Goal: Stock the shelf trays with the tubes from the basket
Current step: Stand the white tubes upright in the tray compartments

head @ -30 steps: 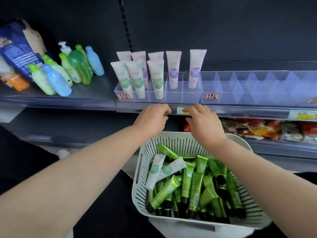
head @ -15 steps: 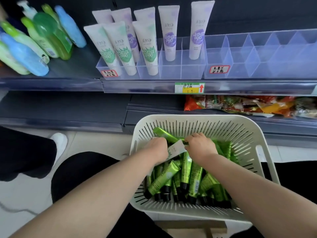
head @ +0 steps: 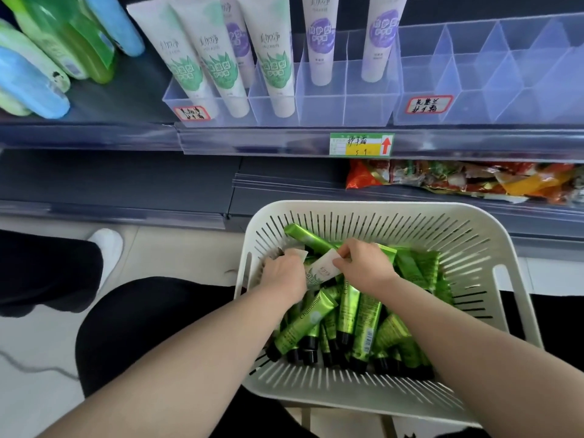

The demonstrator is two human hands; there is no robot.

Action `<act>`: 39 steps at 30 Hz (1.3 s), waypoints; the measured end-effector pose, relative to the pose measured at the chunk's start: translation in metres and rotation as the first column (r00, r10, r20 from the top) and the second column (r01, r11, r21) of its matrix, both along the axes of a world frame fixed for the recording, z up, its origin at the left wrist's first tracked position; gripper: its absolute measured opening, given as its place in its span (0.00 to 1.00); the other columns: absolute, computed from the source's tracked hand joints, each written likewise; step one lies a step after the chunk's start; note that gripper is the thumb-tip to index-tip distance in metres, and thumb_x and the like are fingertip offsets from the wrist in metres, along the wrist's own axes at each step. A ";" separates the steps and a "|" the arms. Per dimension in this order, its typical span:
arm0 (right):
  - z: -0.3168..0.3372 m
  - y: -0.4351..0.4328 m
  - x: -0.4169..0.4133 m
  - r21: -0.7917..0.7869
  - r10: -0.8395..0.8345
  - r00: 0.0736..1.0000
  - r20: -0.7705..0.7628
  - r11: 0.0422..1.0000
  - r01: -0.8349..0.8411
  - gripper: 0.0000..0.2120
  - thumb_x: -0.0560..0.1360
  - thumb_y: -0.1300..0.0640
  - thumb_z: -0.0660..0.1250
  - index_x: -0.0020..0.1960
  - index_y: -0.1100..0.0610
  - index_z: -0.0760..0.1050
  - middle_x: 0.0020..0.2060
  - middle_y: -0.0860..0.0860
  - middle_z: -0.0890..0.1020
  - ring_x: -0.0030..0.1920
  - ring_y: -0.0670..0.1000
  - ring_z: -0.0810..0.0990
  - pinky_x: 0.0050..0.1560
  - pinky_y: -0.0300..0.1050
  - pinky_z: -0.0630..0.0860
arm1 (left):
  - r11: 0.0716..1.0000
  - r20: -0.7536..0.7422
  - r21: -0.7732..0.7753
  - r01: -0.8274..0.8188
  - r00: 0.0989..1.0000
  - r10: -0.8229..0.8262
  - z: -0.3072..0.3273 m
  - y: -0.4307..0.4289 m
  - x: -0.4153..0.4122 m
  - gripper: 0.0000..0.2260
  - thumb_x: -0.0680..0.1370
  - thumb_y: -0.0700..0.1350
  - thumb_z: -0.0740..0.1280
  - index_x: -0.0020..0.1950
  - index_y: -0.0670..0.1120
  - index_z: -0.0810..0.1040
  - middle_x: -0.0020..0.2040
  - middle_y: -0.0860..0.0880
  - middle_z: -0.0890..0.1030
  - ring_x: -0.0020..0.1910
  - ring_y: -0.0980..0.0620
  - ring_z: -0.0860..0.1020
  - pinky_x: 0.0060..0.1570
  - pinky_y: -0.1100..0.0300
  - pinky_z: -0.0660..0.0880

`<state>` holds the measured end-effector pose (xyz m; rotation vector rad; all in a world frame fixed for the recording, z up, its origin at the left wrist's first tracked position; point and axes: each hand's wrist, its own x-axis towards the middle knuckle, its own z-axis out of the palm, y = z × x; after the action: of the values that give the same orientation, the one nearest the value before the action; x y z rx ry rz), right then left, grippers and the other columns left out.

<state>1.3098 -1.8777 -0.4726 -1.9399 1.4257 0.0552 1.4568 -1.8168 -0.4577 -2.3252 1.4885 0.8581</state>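
A white slotted basket (head: 474, 235) on my lap holds several green tubes (head: 349, 308) and two white tubes with green leaf print. My right hand (head: 363, 267) pinches the flat end of one white tube (head: 322, 271) lying across the pile. My left hand (head: 281, 275) is closed over the other white tube (head: 300, 253), of which only the end shows past the fingers. On the shelf above, a clear divided tray (head: 319, 112) holds upright white tubes with green (head: 221, 67) and purple (head: 320, 39) prints. The clear tray to its right (head: 474, 99) has bare compartments.
Blue and green bottles (head: 34, 86) lie on the shelf at the left. A price label (head: 361, 144) sits on the shelf rail. Snack packets (head: 458, 178) fill the lower shelf at the right. A shoe (head: 107, 248) and dark trouser leg are on the floor at the left.
Both hands came down from the shelf rail into the basket and closed on the white tubes. The view has tilted down and moved closer to the basket.
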 end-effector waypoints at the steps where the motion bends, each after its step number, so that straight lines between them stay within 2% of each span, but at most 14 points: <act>1: 0.003 -0.001 -0.004 0.010 0.008 1.000 0.012 1.000 -0.008 0.04 0.77 0.51 0.63 0.47 0.51 0.71 0.41 0.47 0.77 0.45 0.51 0.75 0.36 0.45 0.69 | 1.000 0.005 0.009 -0.011 1.000 0.011 0.000 -0.001 0.000 0.27 0.74 0.43 0.72 0.68 0.38 0.65 0.62 0.40 0.76 0.65 0.38 0.71 0.64 0.49 0.69; 3: 0.011 -0.002 -0.014 0.009 -0.002 1.000 0.022 1.000 0.002 0.05 0.77 0.51 0.64 0.45 0.50 0.70 0.37 0.46 0.76 0.38 0.48 0.75 0.31 0.43 0.67 | 0.999 -0.008 -0.001 -0.051 0.999 0.051 0.001 -0.004 -0.001 0.32 0.72 0.47 0.75 0.70 0.38 0.64 0.65 0.40 0.73 0.67 0.40 0.69 0.66 0.50 0.68; 6: 0.024 -0.005 -0.029 -0.027 -0.020 0.998 0.060 0.999 0.021 0.03 0.77 0.53 0.64 0.46 0.50 0.70 0.37 0.44 0.75 0.37 0.47 0.74 0.30 0.40 0.64 | 0.996 -0.042 -0.082 -0.035 0.999 0.031 0.008 -0.008 -0.007 0.34 0.69 0.53 0.77 0.67 0.40 0.68 0.60 0.45 0.75 0.58 0.45 0.75 0.53 0.54 0.73; 9: 0.038 -0.006 -0.039 -0.073 -0.044 0.992 0.120 0.996 0.053 0.03 0.77 0.56 0.64 0.51 0.51 0.72 0.39 0.44 0.76 0.36 0.46 0.74 0.30 0.36 0.64 | 0.974 -0.029 -0.224 0.025 0.999 -0.033 0.019 -0.010 -0.010 0.24 0.71 0.56 0.74 0.59 0.44 0.73 0.45 0.52 0.73 0.44 0.51 0.72 0.39 0.58 0.68; 12: 0.051 -0.004 -0.043 -0.167 -0.050 0.990 0.134 0.983 0.073 0.05 0.77 0.56 0.63 0.52 0.49 0.74 0.38 0.44 0.77 0.32 0.41 0.72 0.29 0.37 0.64 | 0.945 -0.099 -0.325 -0.026 0.995 -0.007 0.029 -0.009 -0.009 0.17 0.74 0.56 0.71 0.55 0.47 0.75 0.45 0.53 0.75 0.43 0.52 0.73 0.38 0.59 0.67; 14: 0.062 -0.002 -0.043 -0.240 -0.032 0.991 0.127 0.969 0.062 0.06 0.77 0.56 0.62 0.52 0.50 0.75 0.39 0.46 0.78 0.35 0.46 0.74 0.33 0.41 0.68 | 0.925 -0.171 -0.372 -0.078 0.985 0.014 0.037 -0.006 -0.007 0.12 0.75 0.53 0.71 0.51 0.48 0.75 0.44 0.52 0.76 0.42 0.51 0.74 0.37 0.59 0.66; 17: 0.078 0.001 -0.043 -0.332 -0.007 0.994 0.109 0.942 0.043 0.08 0.78 0.55 0.61 0.54 0.50 0.76 0.43 0.47 0.76 0.43 0.52 0.78 0.41 0.46 0.73 | 0.890 -0.219 -0.441 -0.112 0.976 0.014 0.052 -0.004 -0.007 0.11 0.75 0.50 0.71 0.44 0.47 0.71 0.37 0.52 0.73 0.38 0.50 0.73 0.30 0.58 0.63; 20: 0.094 0.004 -0.045 -0.415 0.015 0.996 0.092 0.909 0.025 0.07 0.78 0.53 0.61 0.54 0.48 0.76 0.43 0.45 0.73 0.45 0.53 0.78 0.39 0.45 0.71 | 0.854 -0.257 -0.507 -0.120 0.966 -0.017 0.070 -0.005 -0.008 0.09 0.76 0.48 0.69 0.44 0.46 0.71 0.35 0.50 0.73 0.38 0.45 0.74 0.35 0.53 0.69; 23: 0.117 0.004 -0.044 -0.502 0.045 0.994 0.097 0.865 0.010 0.07 0.79 0.52 0.60 0.53 0.47 0.76 0.46 0.45 0.74 0.46 0.52 0.78 0.38 0.45 0.72 | 0.816 -0.200 -0.576 -0.048 0.976 -0.083 0.099 -0.011 -0.008 0.08 0.78 0.48 0.66 0.42 0.48 0.70 0.36 0.52 0.73 0.40 0.45 0.73 0.33 0.54 0.65; 27: 0.155 -0.001 -0.043 -0.609 0.055 0.993 0.101 0.793 0.017 0.08 0.79 0.52 0.60 0.54 0.48 0.77 0.48 0.46 0.76 0.48 0.52 0.78 0.42 0.47 0.73 | 0.694 -0.173 -0.720 -0.017 0.973 -0.156 0.149 -0.020 -0.003 0.05 0.77 0.46 0.67 0.52 0.48 0.78 0.46 0.50 0.79 0.46 0.48 0.76 0.44 0.55 0.71; 31: 0.194 -0.010 -0.043 -0.692 0.053 0.993 0.102 0.721 0.033 0.10 0.80 0.52 0.59 0.56 0.50 0.77 0.49 0.48 0.77 0.47 0.54 0.78 0.41 0.46 0.72 | 0.575 -0.184 -0.817 -0.044 0.965 -0.189 0.202 -0.030 0.003 0.07 0.78 0.43 0.66 0.56 0.49 0.79 0.45 0.50 0.79 0.45 0.48 0.76 0.42 0.57 0.70; 34: 0.225 -0.024 -0.042 -0.744 0.047 0.992 0.121 0.665 0.059 0.10 0.80 0.53 0.58 0.56 0.51 0.77 0.48 0.49 0.78 0.46 0.54 0.77 0.38 0.45 0.69 | 0.499 -0.140 -0.866 -0.036 0.975 -0.174 0.239 -0.046 0.005 0.10 0.79 0.43 0.64 0.60 0.47 0.79 0.49 0.47 0.80 0.47 0.47 0.76 0.45 0.56 0.70; 36: 0.244 -0.037 -0.039 -0.785 0.032 0.990 0.141 0.612 0.092 0.10 0.80 0.54 0.59 0.56 0.51 0.77 0.48 0.50 0.78 0.46 0.54 0.77 0.38 0.45 0.66 | 0.437 -0.113 -0.899 -0.033 0.981 -0.158 0.261 -0.059 0.006 0.09 0.79 0.42 0.63 0.57 0.47 0.80 0.48 0.47 0.80 0.48 0.47 0.76 0.45 0.56 0.69; 39: 0.266 -0.059 -0.032 -0.814 0.020 0.982 0.187 0.563 0.143 0.10 0.80 0.54 0.58 0.55 0.51 0.78 0.48 0.50 0.78 0.47 0.55 0.77 0.43 0.48 0.69 | 0.400 -0.060 -0.917 0.001 0.988 -0.142 0.283 -0.080 0.006 0.08 0.79 0.42 0.62 0.54 0.48 0.79 0.48 0.49 0.80 0.49 0.48 0.75 0.47 0.55 0.70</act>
<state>1.2776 -1.9364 -0.2064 -2.5260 1.5287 -0.9882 1.4629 -1.8973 -0.1742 -2.8580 2.5945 0.0520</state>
